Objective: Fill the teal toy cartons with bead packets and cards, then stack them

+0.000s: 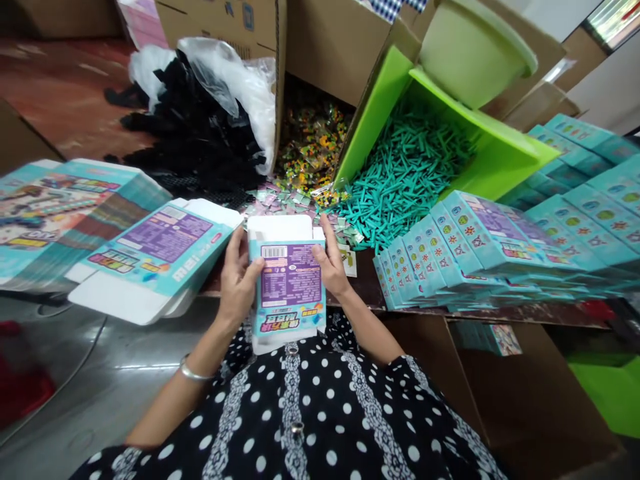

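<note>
A small teal and purple cardboard box (289, 283) is held upright in front of my chest, its white top flaps open. My left hand (239, 277) grips its left side, thumb on the printed face. My right hand (330, 261) grips the right side, fingers up along the edge. Just left of the box lies a stack of flat unfolded boxes (159, 257) of the same print.
A fanned pile of flat cartons (60, 213) lies far left. Filled teal boxes (480, 253) are stacked at right. A tipped green bin (495, 157) spills teal sticks (405, 177). Behind sit bead packets (310, 143), black parts in a plastic bag (200, 127), and small paper slips (287, 199).
</note>
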The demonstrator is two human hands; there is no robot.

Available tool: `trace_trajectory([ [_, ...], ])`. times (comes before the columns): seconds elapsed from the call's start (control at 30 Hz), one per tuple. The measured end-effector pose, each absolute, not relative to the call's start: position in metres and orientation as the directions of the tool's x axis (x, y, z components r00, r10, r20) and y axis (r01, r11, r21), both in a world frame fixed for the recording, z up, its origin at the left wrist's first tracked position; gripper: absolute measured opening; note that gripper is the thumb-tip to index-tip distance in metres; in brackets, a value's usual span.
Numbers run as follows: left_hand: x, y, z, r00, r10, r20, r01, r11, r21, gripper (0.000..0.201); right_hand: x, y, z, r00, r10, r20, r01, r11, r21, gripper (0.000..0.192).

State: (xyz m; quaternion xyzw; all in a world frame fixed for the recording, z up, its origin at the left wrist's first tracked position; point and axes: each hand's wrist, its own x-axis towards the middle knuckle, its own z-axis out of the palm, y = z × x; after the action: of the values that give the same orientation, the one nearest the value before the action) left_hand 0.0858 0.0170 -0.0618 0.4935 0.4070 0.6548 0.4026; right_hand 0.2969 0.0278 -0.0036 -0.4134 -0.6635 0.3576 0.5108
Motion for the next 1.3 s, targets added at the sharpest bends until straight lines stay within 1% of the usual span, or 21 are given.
trace_trajectory([
  [0.07, 0.082, 0.024, -0.07, -0.15, 0.932, 0.331, -0.093, -0.347, 0.933, 0.076, 0.294, 0.032, -0.013, -0.15, 0.927, 0.344, 0.124, 0.363, -0.923, 0.086],
  [0.17, 0.075, 0.032, -0.08, -0.105, 0.959, 0.264, -0.06, -0.271, 0.961, 0.068, 0.294, 0.041, -0.026, -0.184, 0.936, 0.299, 0.094, 0.319, -0.943, 0.083],
  [0.27, 0.072, 0.036, -0.086, -0.137, 0.975, 0.178, -0.009, -0.181, 0.983, 0.047, 0.295, 0.051, -0.041, -0.24, 0.948, 0.211, 0.133, 0.247, -0.96, 0.078],
  [0.33, 0.072, 0.035, -0.089, -0.158, 0.978, 0.136, 0.018, -0.135, 0.991, 0.039, 0.296, 0.057, -0.051, -0.271, 0.952, 0.139, 0.176, 0.191, -0.966, 0.075],
  [0.43, 0.07, 0.032, -0.092, -0.153, 0.982, 0.107, 0.032, -0.103, 0.994, 0.046, 0.293, 0.062, -0.065, -0.255, 0.961, 0.108, 0.221, 0.167, -0.961, 0.066],
  [0.53, 0.07, 0.032, -0.095, -0.173, 0.98, 0.1, 0.024, -0.098, 0.995, 0.052, 0.286, 0.062, -0.072, -0.193, 0.968, 0.162, 0.243, 0.208, -0.947, 0.061],
  [0.6, 0.071, 0.032, -0.097, -0.236, 0.965, 0.113, 0.011, -0.113, 0.993, 0.052, 0.28, 0.059, -0.072, -0.129, 0.971, 0.2, 0.215, 0.224, -0.95, 0.054],
  [0.67, 0.073, 0.031, -0.098, -0.318, 0.94, 0.125, -0.008, -0.135, 0.991, 0.053, 0.276, 0.055, -0.071, -0.03, 0.974, 0.224, 0.151, 0.226, -0.962, 0.047],
  [0.73, 0.074, 0.029, -0.097, -0.362, 0.923, 0.128, -0.034, -0.15, 0.988, 0.057, 0.273, 0.052, -0.069, 0.038, 0.973, 0.228, 0.092, 0.224, -0.97, 0.049],
  [0.77, 0.073, 0.028, -0.094, -0.354, 0.927, 0.125, -0.052, -0.153, 0.987, 0.058, 0.273, 0.051, -0.067, 0.038, 0.973, 0.227, 0.079, 0.224, -0.971, 0.05],
  [0.87, 0.066, 0.025, -0.08, -0.242, 0.965, 0.105, -0.091, -0.13, 0.987, 0.055, 0.278, 0.053, -0.059, -0.069, 0.977, 0.204, 0.099, 0.21, -0.973, 0.052],
  [0.97, 0.053, 0.024, -0.058, -0.077, 0.994, 0.08, -0.078, -0.086, 0.993, 0.051, 0.289, 0.059, -0.042, -0.225, 0.961, 0.163, 0.128, 0.195, -0.972, 0.058],
  [1.03, 0.046, 0.023, -0.044, 0.043, 0.998, 0.054, -0.047, -0.052, 0.998, 0.045, 0.298, 0.062, -0.028, -0.366, 0.922, 0.127, 0.166, 0.198, -0.966, 0.051],
  [1.1, 0.043, 0.021, -0.033, 0.141, 0.99, 0.015, -0.002, -0.015, 1.0, 0.044, 0.305, 0.064, -0.014, -0.52, 0.851, 0.067, 0.234, 0.217, -0.948, 0.049],
  [1.13, 0.043, 0.02, -0.03, 0.158, 0.987, 0.0, 0.022, -0.004, 1.0, 0.044, 0.308, 0.064, -0.008, -0.579, 0.815, 0.037, 0.265, 0.231, -0.936, 0.05],
  [1.2, 0.047, 0.016, -0.027, 0.121, 0.993, 0.004, 0.051, -0.01, 0.999, 0.041, 0.312, 0.065, 0.0, -0.634, 0.774, 0.003, 0.299, 0.249, -0.921, 0.051],
  [1.3, 0.057, 0.014, -0.027, -0.013, 0.997, 0.072, 0.054, -0.071, 0.996, 0.038, 0.311, 0.068, 0.003, -0.614, 0.79, -0.001, 0.296, 0.229, -0.927, 0.05],
])
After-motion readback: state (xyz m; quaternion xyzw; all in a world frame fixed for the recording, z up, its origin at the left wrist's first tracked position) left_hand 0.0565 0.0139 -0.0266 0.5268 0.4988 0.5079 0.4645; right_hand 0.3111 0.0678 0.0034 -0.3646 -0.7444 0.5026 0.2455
